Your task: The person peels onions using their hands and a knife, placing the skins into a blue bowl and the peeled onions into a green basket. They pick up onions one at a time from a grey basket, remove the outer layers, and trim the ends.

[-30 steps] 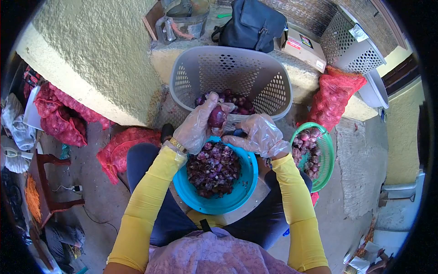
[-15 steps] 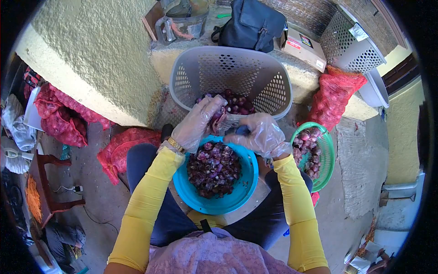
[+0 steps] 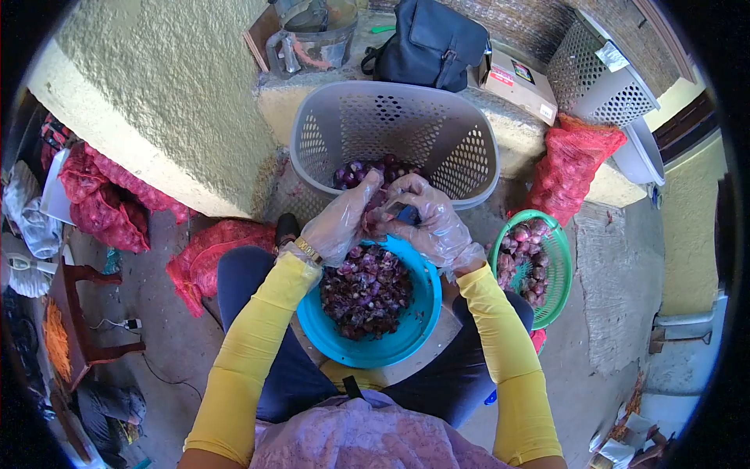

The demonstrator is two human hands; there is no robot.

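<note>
In clear plastic gloves, my two hands meet above the front rim of the grey basket (image 3: 312, 173). My left hand (image 3: 341, 223) is closed around a red onion (image 3: 376, 205), mostly hidden by the fingers. My right hand (image 3: 434, 228) presses against the onion from the other side and grips a small knife by its dark blue handle (image 3: 408, 215); the blade is hard to make out. Several purple onions (image 3: 394, 168) lie inside the basket. Below my hands sits a blue basin (image 3: 426, 313) with a heap of onion skins and trimmings (image 3: 367, 293).
A green basket (image 3: 564, 285) of red onions stands at my right, by a full red mesh sack (image 3: 574, 168). More mesh sacks (image 3: 223, 254) lie at the left. Behind the grey basket, a black bag (image 3: 441, 43), a cardboard box (image 3: 519, 86) and a bucket (image 3: 324, 47) rest on a ledge.
My right hand has moved left and turned inward, bringing its fingers up against the onion. My left hand has shifted slightly down, and more onions show in the basket.
</note>
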